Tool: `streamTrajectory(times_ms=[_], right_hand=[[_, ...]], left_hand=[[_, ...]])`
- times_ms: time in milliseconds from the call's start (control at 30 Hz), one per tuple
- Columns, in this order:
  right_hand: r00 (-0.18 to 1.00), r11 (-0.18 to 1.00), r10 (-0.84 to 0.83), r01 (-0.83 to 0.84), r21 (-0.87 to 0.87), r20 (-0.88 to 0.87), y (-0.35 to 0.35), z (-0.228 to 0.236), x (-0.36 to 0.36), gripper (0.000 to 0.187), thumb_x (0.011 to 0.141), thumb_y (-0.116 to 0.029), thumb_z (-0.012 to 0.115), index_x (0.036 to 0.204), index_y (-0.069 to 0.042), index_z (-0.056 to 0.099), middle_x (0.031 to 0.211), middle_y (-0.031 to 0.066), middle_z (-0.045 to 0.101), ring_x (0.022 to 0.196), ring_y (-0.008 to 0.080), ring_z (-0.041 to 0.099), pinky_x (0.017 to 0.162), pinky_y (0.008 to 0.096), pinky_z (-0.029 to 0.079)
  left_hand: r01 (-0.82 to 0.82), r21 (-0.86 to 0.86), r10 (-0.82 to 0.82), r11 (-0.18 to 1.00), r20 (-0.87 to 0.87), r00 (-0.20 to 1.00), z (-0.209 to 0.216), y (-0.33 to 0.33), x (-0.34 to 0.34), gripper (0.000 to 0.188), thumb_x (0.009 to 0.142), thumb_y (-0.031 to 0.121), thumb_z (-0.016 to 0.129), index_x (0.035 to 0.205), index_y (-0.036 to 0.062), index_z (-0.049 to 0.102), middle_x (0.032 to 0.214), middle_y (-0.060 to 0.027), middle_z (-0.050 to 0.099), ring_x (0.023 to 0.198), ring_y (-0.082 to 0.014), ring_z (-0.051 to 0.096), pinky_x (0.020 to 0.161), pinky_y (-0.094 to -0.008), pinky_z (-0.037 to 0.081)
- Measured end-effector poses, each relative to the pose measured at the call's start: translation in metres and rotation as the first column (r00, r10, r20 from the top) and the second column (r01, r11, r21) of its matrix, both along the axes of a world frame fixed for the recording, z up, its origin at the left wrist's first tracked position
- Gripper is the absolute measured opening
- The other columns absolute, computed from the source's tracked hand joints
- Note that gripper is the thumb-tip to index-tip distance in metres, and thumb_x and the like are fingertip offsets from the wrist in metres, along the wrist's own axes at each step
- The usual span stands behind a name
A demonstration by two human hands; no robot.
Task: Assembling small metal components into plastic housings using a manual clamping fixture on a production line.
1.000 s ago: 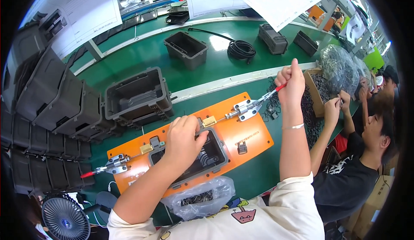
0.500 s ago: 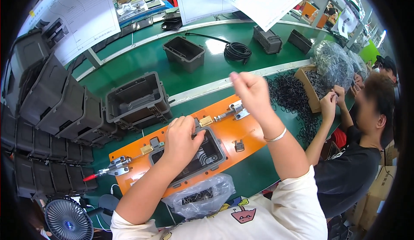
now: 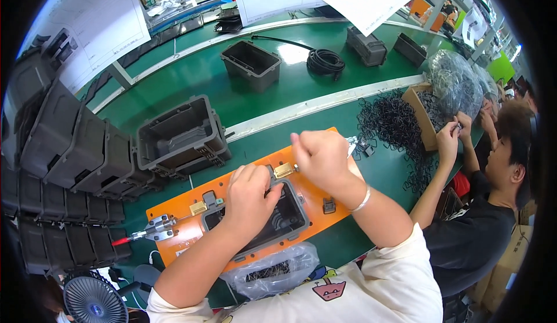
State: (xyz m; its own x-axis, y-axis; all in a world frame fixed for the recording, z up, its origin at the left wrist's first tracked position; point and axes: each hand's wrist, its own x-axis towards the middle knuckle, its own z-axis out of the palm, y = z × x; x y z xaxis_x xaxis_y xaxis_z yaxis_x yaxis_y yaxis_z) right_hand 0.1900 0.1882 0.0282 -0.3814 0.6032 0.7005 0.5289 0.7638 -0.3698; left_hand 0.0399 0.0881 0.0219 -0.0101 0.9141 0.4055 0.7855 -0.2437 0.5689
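Observation:
A dark grey plastic box (image 3: 299, 221) lies in an orange fixture plate (image 3: 325, 230), open side up. My left hand (image 3: 250, 198) bends over its far wall, fingers curled and thumb inside the opening; what lies beneath the fingers is hidden. At the plate's right end, my right hand (image 3: 325, 157) makes a fist over the right toggle clamp (image 3: 351, 144), apparently round its handle, which the fist conceals. Beside that fist sits a brass block (image 3: 283, 170). Another brass block (image 3: 198, 208) and a red-handled toggle clamp (image 3: 159, 228) are at the left. A small dark latch (image 3: 329, 206) rests on the plate.
Stacked grey boxes (image 3: 64, 149) line the left, with an open box (image 3: 180, 137) beside them. Black wire clips (image 3: 394, 125) are heaped at right near a cardboard box (image 3: 420, 117) and a co-worker (image 3: 470, 230). A plastic bag (image 3: 301, 259) and a fan (image 3: 96, 302) are close to me.
My right fist has come down and to the left, from above the right clamp to over it. My left hand stays at the box's far wall, with little change.

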Motion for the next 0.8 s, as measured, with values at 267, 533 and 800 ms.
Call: streamTrajectory(times_ms=[267,533,800], right_hand=[[0.998,0.981,0.054,-0.045,-0.191,0.041,0.000,0.006,0.001,0.035,0.084,-0.015,0.063,0.055,-0.004,0.046,0.052,0.0136,0.049,0.047,0.0320,0.051,0.044,0.0386,0.038],[0.962,0.928,0.005,-0.106,-0.357,-0.274,0.007,0.008,0.002,0.037,0.086,-0.019,0.065,0.057,-0.001,0.050,0.049,0.0136,0.043,0.043,0.0240,0.034,0.043,0.0337,0.033],[0.995,0.986,-0.100,0.099,-0.133,-0.006,0.000,-0.004,-0.006,0.040,0.084,-0.021,0.066,0.054,-0.002,0.049,0.047,0.0120,0.042,0.040,0.0191,0.036,0.042,0.0337,0.033]], left_hand=[[-0.024,0.025,0.024,0.999,-0.004,1.000,-0.001,-0.003,0.002,0.034,0.063,0.005,0.077,0.069,0.0043,0.044,0.069,-0.0110,0.049,0.070,-0.0324,0.051,0.064,-0.0424,0.041],[-0.043,0.050,0.044,0.998,-0.010,0.999,-0.006,-0.003,0.000,0.033,0.063,0.007,0.078,0.073,0.0044,0.046,0.070,-0.0111,0.050,0.071,-0.0323,0.052,0.065,-0.0416,0.041],[-0.044,0.129,0.045,0.991,-0.007,0.999,-0.008,0.003,0.005,0.041,0.062,0.010,0.080,0.067,0.0041,0.040,0.064,-0.0115,0.045,0.064,-0.0326,0.047,0.058,-0.0411,0.038]])
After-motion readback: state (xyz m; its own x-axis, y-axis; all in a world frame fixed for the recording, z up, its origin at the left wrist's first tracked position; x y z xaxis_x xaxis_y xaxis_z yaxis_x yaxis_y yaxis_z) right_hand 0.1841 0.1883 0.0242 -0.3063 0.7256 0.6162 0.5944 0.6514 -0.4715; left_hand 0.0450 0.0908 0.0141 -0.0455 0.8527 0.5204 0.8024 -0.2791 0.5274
